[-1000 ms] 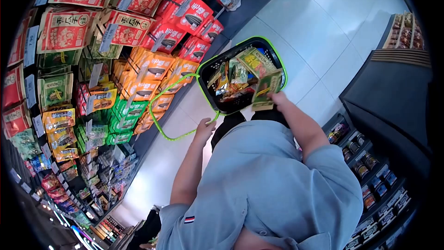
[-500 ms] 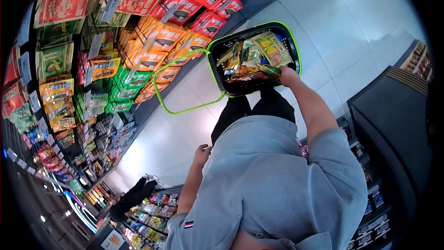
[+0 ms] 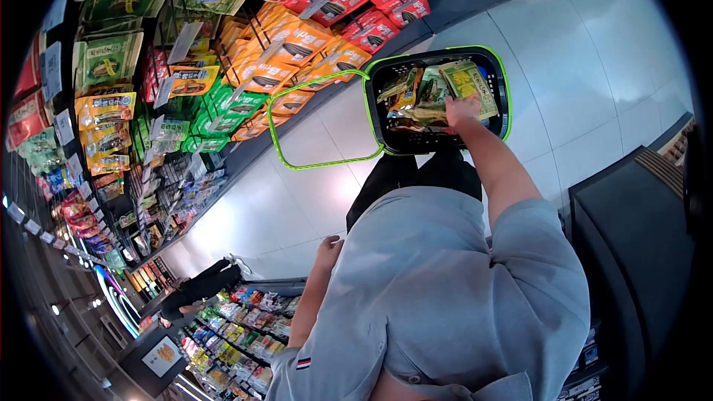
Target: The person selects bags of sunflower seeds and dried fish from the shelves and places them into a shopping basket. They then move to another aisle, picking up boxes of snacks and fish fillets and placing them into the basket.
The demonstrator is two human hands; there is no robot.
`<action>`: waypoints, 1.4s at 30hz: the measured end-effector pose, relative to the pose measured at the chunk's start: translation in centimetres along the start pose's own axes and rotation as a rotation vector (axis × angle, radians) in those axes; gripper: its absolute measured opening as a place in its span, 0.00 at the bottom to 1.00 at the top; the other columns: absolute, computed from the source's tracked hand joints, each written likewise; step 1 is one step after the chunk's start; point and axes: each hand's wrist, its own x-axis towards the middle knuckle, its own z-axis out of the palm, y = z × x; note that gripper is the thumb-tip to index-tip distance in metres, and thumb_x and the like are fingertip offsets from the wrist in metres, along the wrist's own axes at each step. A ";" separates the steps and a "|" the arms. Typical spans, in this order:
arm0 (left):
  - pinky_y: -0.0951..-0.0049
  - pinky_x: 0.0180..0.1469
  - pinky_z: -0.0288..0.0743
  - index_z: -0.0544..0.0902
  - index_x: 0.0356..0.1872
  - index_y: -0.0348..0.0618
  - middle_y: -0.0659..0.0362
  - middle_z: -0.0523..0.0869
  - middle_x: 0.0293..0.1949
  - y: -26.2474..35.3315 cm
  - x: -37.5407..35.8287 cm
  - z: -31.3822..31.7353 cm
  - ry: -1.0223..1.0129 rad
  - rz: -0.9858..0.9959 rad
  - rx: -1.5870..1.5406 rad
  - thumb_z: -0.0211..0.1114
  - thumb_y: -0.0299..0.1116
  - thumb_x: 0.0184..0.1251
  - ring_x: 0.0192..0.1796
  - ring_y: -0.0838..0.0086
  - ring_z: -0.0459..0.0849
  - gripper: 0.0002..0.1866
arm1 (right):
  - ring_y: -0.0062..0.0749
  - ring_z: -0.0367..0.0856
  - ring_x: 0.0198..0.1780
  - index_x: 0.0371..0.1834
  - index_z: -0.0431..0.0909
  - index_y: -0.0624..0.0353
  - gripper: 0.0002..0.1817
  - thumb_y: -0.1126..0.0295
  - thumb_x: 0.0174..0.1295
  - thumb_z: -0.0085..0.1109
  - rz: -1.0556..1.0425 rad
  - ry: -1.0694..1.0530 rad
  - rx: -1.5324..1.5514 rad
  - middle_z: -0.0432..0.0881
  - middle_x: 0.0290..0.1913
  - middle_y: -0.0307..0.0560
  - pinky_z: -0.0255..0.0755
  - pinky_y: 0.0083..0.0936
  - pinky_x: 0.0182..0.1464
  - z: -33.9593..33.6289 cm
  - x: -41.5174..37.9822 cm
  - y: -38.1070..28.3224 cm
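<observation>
Orange packets (image 3: 297,41) hung at eleven o'clock. Left hand (image 3: 327,252), seven o'clock, was half-open beside the shirt (image 3: 438,267). Basket (image 3: 438,55) stood between one and two, right hand (image 3: 463,111) touching a green pack (image 3: 472,83) inside; grip unclear.

You have one left hand (image 3: 328,252) and one right hand (image 3: 462,110), one basket (image 3: 507,93) with one green handle (image 3: 327,166), and several packets (image 3: 434,90) inside, overlapping too much to count. One other person (image 3: 202,288) shows.
</observation>
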 end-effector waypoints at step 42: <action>0.67 0.56 0.71 0.64 0.58 0.28 0.41 0.79 0.51 39.1 12.5 -54.4 1.325 0.796 -0.872 0.80 0.46 0.43 0.54 0.57 0.79 0.47 | 0.28 0.77 0.23 0.45 0.78 0.65 0.17 0.67 0.56 0.64 0.587 0.255 0.947 0.79 0.26 0.45 0.72 0.26 0.22 2.5 -11.3 -1.4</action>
